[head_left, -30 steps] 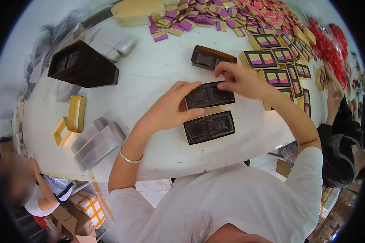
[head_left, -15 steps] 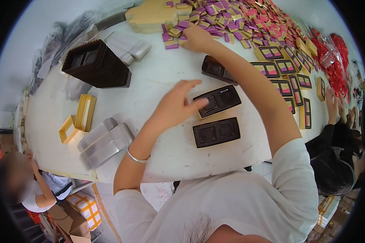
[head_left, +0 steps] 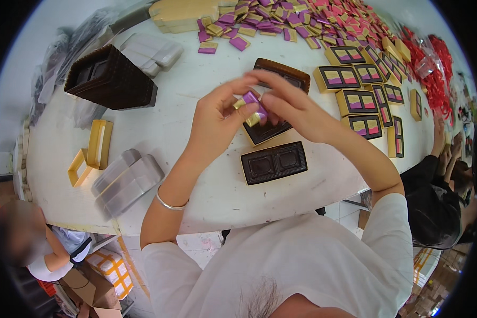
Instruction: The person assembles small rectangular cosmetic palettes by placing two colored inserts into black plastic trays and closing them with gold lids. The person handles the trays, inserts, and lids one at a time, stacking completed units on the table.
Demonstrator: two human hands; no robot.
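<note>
Above an open two-hollow box, my left hand (head_left: 214, 114) pinches a purple-and-gold wrapped chocolate (head_left: 256, 108). Its thumb lies over the wrapper. My right hand (head_left: 299, 108) curves in from the other side, its fingertips meeting the same chocolate; those fingers are partly blurred. Beneath both hands, the gold box with a dark brown insert (head_left: 257, 136) is largely covered. Closer to me sits a second such box (head_left: 274, 162), both hollows unfilled. Just beyond my right hand is a loose dark brown plastic insert (head_left: 289, 71).
Wrapped chocolates (head_left: 297, 24) are heaped at the far edge. Filled boxes (head_left: 358, 102) cluster on the right. To the left stand a stack of brown inserts (head_left: 114, 79), clear plastic lids (head_left: 127, 180) and gold box parts (head_left: 99, 144). Other people (head_left: 434, 201) sit at both sides.
My right hand has come back from the heap to meet my left hand, and a purple-and-gold wrapped chocolate now shows between them. The whole view has shifted slightly.
</note>
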